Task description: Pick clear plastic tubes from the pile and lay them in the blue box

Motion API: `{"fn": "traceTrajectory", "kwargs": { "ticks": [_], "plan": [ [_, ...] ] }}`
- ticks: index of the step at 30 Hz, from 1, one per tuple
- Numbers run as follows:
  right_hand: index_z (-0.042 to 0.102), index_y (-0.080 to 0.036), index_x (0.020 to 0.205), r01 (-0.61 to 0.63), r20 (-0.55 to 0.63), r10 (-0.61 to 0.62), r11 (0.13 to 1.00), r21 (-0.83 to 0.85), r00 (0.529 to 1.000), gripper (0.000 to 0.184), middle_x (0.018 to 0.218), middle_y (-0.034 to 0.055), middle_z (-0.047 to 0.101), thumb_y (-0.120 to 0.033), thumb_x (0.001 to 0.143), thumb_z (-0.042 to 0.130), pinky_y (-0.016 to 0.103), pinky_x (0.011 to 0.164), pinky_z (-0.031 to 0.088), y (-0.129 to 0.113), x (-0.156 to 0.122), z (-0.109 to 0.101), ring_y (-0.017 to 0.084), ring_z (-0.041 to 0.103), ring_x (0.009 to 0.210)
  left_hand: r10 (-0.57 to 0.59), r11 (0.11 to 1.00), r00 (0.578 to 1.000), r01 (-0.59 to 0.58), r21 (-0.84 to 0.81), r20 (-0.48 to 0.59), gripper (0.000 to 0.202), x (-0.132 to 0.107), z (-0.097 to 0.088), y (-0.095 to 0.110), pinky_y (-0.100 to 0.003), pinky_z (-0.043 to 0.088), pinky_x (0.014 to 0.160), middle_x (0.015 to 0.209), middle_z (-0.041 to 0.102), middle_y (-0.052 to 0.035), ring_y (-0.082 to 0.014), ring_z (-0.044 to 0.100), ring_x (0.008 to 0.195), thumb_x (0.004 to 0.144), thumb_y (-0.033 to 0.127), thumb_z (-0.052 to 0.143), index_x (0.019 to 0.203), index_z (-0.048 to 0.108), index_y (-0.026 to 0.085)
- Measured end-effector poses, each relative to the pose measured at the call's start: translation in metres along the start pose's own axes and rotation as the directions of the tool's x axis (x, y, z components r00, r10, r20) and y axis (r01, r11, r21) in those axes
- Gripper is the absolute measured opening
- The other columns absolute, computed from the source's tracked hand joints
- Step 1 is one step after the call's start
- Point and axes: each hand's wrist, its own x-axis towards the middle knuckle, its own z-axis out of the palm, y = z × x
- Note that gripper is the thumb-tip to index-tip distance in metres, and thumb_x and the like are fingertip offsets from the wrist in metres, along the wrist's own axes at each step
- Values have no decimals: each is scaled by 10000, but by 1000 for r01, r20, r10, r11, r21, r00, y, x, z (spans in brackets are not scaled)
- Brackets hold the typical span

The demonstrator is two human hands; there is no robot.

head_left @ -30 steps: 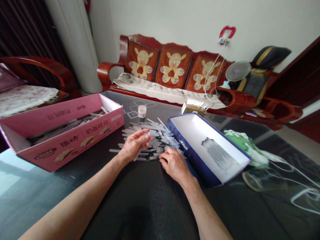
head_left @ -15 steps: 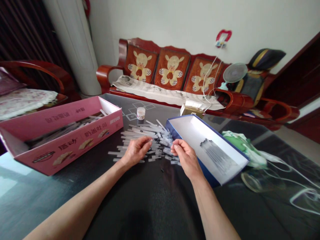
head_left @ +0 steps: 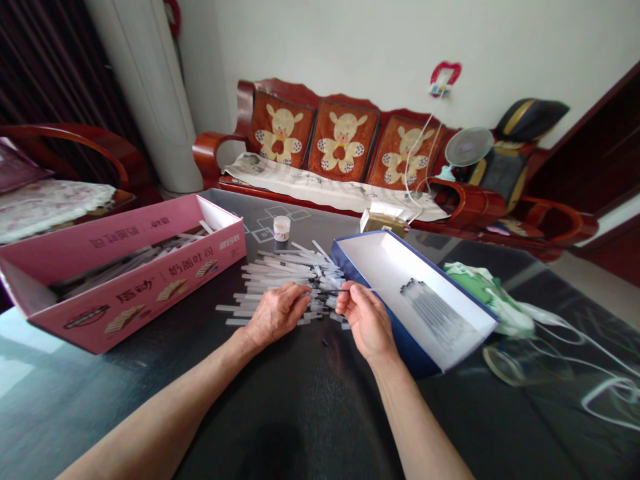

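A heap of clear plastic tubes [head_left: 285, 267] lies on the dark table [head_left: 310, 400]. My left hand [head_left: 277, 313] rests at the heap's near edge, fingers curled, pinching one end of a thin tube [head_left: 325, 291]. My right hand [head_left: 364, 319] is closed in a pinch on the same thin tube's other end, just left of the blue-edged white box [head_left: 380, 267]. That box holds a row of finished tubes [head_left: 430, 303] laid side by side.
A long pink carton [head_left: 125, 287] with more tubes stands at the left. A small white jar [head_left: 281, 228] sits behind the heap, a tan packet [head_left: 383, 220] beyond the white box. Green cloth [head_left: 480, 283] and clear plastic lie at the right. A red wooden sofa [head_left: 350, 147] stands behind.
My right hand lifted from the heap's near edge with a tube and came toward my left hand. Both hands now meet over the heap on the same thin tube.
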Motion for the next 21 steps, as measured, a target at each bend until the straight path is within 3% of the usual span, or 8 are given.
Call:
{"fn": "traceTrajectory", "kwargs": {
  "ticks": [13, 18, 21],
  "plan": [
    [688, -179, 833, -21, 24, 22, 998, -56, 999, 243, 647, -8, 624, -410, 757, 690, 219, 569, 458, 4, 0, -5, 93, 556, 580, 23, 999, 1000, -22, -32, 16, 217, -1, 0, 5, -219, 470, 660, 798, 613, -29, -118, 598, 699, 940, 282, 439, 1033, 596, 165],
    [709, -189, 880, -31, 173, 79, 964, -264, 982, 242, 698, -7, 609, -408, 792, 654, 238, 584, 454, 9, -8, 4, 96, 530, 600, 86, 996, 991, -86, -5, 103, 257, -3, 0, 11, -212, 472, 606, 784, 594, -24, -115, 593, 659, 947, 298, 425, 1104, 594, 184],
    [683, -223, 1015, 5, 167, 55, 940, -341, 984, 301, 825, -2, 631, -384, 761, 694, 221, 565, 453, 9, -11, 9, 101, 552, 649, 81, 997, 993, -81, -7, 89, 266, -4, 0, 11, -211, 481, 610, 794, 612, -28, -118, 608, 671, 954, 287, 412, 1124, 581, 171]
  ]
}}
